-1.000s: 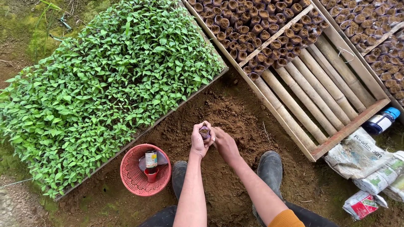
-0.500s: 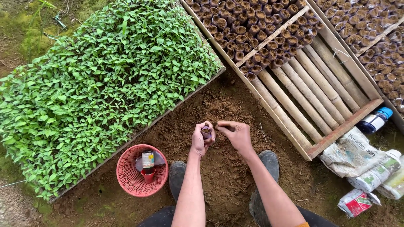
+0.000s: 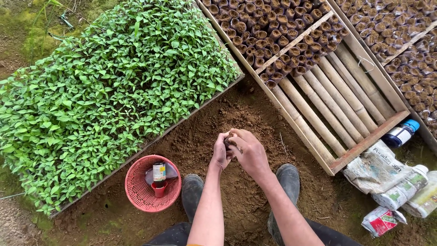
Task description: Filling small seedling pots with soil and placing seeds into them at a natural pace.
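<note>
**Earth, bamboo and plastic**

The soil is brown, crumbly and matt. The rack has a rough, pale wooden frame; its poles look like smooth, dry bamboo. The basket is red plastic mesh, faintly glossy. The boots look like dull dark rubber, dusted with earth. The bags are crinkled, shiny plastic. The seedlings have soft, matt leaves.

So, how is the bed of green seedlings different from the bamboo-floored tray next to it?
The seedling bed is covered edge to edge with leafy green plants; the bamboo tray holds only brown soil-filled pots with no leaves showing. The seedling bed is full, while the bamboo tray's near half is bare poles. Both have straight edges and sit on brown soil.
</note>
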